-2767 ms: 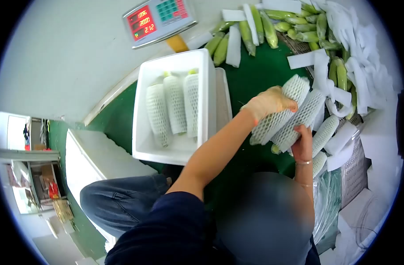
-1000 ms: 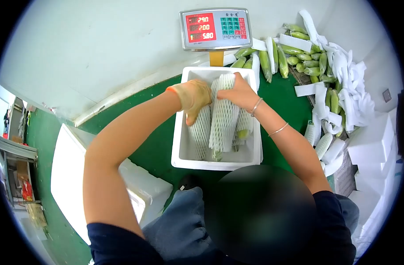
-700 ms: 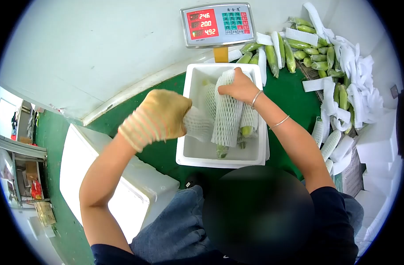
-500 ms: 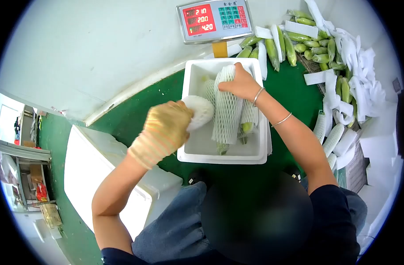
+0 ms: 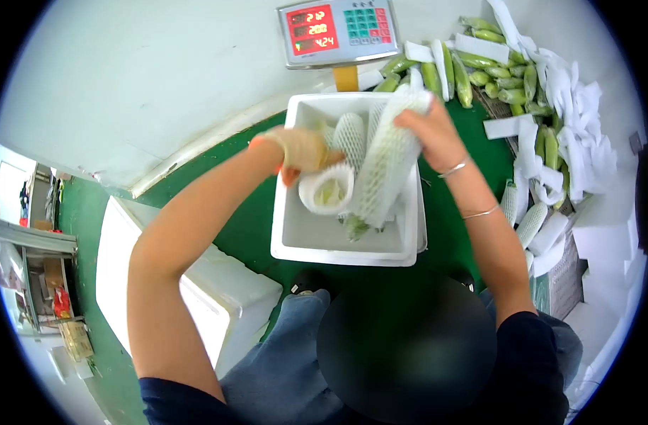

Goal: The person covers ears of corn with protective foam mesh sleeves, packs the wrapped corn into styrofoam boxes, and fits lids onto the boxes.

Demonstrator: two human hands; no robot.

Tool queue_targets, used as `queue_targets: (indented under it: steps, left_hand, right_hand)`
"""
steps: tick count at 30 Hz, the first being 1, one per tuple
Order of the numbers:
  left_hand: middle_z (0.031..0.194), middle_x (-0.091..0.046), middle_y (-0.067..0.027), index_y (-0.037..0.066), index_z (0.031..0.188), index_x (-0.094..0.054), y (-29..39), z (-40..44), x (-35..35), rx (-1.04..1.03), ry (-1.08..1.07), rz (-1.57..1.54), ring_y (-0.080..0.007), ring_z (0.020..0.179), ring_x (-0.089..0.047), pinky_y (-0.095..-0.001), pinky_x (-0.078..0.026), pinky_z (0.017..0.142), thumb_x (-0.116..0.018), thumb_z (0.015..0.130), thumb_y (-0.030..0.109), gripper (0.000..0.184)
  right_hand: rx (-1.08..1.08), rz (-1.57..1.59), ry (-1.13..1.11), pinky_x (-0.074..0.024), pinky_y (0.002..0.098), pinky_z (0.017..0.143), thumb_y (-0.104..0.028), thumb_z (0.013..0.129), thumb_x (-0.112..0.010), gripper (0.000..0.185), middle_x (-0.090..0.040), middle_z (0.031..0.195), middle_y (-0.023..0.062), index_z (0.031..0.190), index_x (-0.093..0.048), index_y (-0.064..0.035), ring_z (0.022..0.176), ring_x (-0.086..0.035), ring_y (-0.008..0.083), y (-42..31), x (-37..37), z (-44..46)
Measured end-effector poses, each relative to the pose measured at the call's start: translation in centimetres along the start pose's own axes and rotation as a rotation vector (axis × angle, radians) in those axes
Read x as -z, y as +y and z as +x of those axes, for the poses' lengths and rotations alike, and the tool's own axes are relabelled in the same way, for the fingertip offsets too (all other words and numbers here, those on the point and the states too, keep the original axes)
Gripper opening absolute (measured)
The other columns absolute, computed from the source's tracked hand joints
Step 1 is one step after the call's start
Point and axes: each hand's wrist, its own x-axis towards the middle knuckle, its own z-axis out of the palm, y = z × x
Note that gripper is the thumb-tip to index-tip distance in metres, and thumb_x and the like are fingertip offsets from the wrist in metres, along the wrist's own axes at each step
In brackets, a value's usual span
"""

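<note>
My left hand (image 5: 306, 150), in a yellowish knit glove, is curled round a net-wrapped ear of corn (image 5: 329, 193) over the left half of a white foam box (image 5: 338, 256). That ear's round end faces up at me. In the bare fingers of my right hand (image 5: 440, 138) is the upper end of a long ear of corn in a white foam net (image 5: 387, 163). It is tilted, its green tip pointing down into the box. Between my hands another netted ear (image 5: 350, 138) lies in the box, partly covered. Motion blurs both hands slightly.
Behind the box stands a scale display (image 5: 338, 32) with red digits. Green ears of corn (image 5: 511, 81) and white foam nets (image 5: 582, 142) are heaped at the right. A large white foam box (image 5: 232, 290) is on the green floor at the left.
My right hand has moved right, tilting its netted ear. My left hand has swung over, turning its ear's end toward me. The display's bottom line went from 4.20 to 4.24.
</note>
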Motion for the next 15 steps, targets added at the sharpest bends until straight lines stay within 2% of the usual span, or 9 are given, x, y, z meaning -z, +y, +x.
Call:
queue_targets:
  steps: [2,4,6,7,8,10,12,14,15]
  left_hand:
    - [0.067,-0.064,-0.0118,0.004,0.084,-0.066,-0.1,0.0,-4.0,-0.039,0.034,0.031,-0.0215,0.051,-0.062,-0.0329,-0.051,0.047,-0.049,0.082,0.063,0.062]
    - [0.087,-0.066,-0.0165,0.003,0.109,-0.059,0.3,-0.6,-7.9,0.128,0.012,-0.24,-0.0236,0.064,-0.066,-0.0317,-0.056,0.059,-0.059,0.083,0.049,0.053]
    - [0.091,-0.066,-0.0149,0.002,0.114,-0.055,-0.3,0.9,-10.0,0.2,-0.037,-0.785,-0.024,0.074,-0.068,-0.034,-0.057,0.065,-0.061,0.083,0.043,0.052]
    - [0.091,-0.066,-0.0149,0.002,0.114,-0.055,-1.2,2.1,-11.5,0.204,-0.035,-0.789,-0.024,0.074,-0.068,-0.034,-0.057,0.065,-0.061,0.083,0.043,0.052]
    - [0.089,-0.066,-0.0144,0.001,0.103,-0.059,-2.4,3.4,-13.0,-0.148,0.163,-0.609,-0.0249,0.07,-0.066,-0.0353,-0.056,0.064,-0.063,0.081,0.038,0.043]
    - [0.086,-0.066,-0.0139,-0.001,0.093,-0.064,-2.3,3.2,-13.9,-0.482,0.377,-0.432,-0.0258,0.066,-0.065,-0.0365,-0.054,0.063,-0.064,0.079,0.032,0.035]
    - [0.085,-0.065,-0.0124,-0.001,0.092,-0.063,-0.3,2.0,-12.8,0.15,0.187,-1.372,-0.0253,0.072,-0.065,-0.0367,-0.054,0.067,-0.068,0.074,0.024,0.031]
    - [0.087,-0.064,-0.0113,-0.002,0.102,-0.058,-1.0,1.9,-12.4,0.247,0.11,-1.585,-0.0229,0.075,-0.064,-0.035,-0.053,0.069,-0.072,0.068,0.014,0.04]
    - [0.087,-0.064,-0.0108,-0.002,0.108,-0.054,-0.8,0.6,-11.5,0.031,0.377,-1.541,-0.0219,0.075,-0.064,-0.0338,-0.053,0.07,-0.073,0.066,0.011,0.048]
  right_hand:
    - [-0.037,0.098,0.123,-0.05,0.0298,0.071,-0.007,0.073,-0.065,0.037,-0.062,0.09,0.0035,0.108,-0.055,-0.0032,0.08,-0.06,0.0133,-2.2,3.9,-2.2]
    - [-0.168,0.021,0.133,-0.0479,0.0266,0.073,-0.004,0.073,-0.061,0.044,-0.059,0.088,0.0,0.116,-0.051,-0.0028,0.077,-0.056,0.0098,-4.4,8.5,-4.3]
    - [-0.275,-0.143,0.156,-0.0498,0.0295,0.07,-0.009,0.07,-0.068,0.053,-0.061,0.09,0.0063,0.118,-0.046,-0.0007,0.077,-0.059,0.0135,-2.0,15.2,-5.6]
    - [-0.335,-0.308,0.156,-0.05,0.0313,0.072,-0.012,0.068,-0.07,0.059,-0.061,0.091,0.0085,0.119,-0.044,0.0,0.078,-0.06,0.0161,-0.3,17.4,-6.6]
    - [-0.39,-0.472,0.154,-0.0502,0.033,0.073,-0.015,0.066,-0.072,0.065,-0.061,0.092,0.0107,0.121,-0.041,0.0006,0.078,-0.06,0.0187,1.8,19.4,-7.9]
    - [-0.292,-0.903,0.101,-0.05,0.0384,0.079,-0.018,0.063,-0.074,0.071,-0.061,0.097,0.0179,0.122,-0.038,0.0013,0.085,-0.062,0.03,9.1,24.7,-11.0]
    - [-0.426,-1.2,0.143,-0.0479,0.0418,0.085,-0.019,0.063,-0.075,0.074,-0.059,0.105,0.0243,0.122,-0.036,0.0016,0.098,-0.059,0.0391,11.5,24.0,-13.1]
    - [-0.489,-1.266,0.114,-0.0474,0.0429,0.088,-0.02,0.062,-0.076,0.077,-0.057,0.111,0.0256,0.124,-0.035,-0.0009,0.103,-0.057,0.0428,13.4,24.7,-14.8]
    - [-0.642,-1.44,0.075,-0.0445,0.044,0.093,-0.023,0.062,-0.079,0.087,-0.052,0.119,0.0234,0.132,-0.031,-0.0037,0.11,-0.053,0.0417,15.1,26.1,-14.8]
